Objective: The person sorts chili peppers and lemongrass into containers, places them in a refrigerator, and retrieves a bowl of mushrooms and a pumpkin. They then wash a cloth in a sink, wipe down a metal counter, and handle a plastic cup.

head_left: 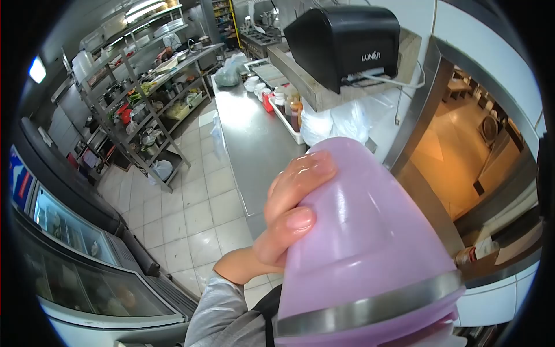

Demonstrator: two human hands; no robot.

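My left hand (295, 202) reaches up from the grey sleeve at the bottom and is closed around a light purple plastic container (358, 231). Its wet-looking fingers press on the container's left side, near the rounded narrow end, which points up. The container is tapered and slightly see-through, with a shiny metal band (376, 303) around its wide end. Below the band, a purple rim runs out of the frame. It is held close to the camera and covers part of the steel counter behind. My right hand is out of view.
A steel counter (240, 141) runs ahead, with sauce bottles (292, 110) in a white tray and plastic bags. Above it, a black printer (347, 49) sits on a shelf. Steel racks (124, 110) and a glass-door fridge (75, 225) stand left, a pass-through opening (462, 139) right.
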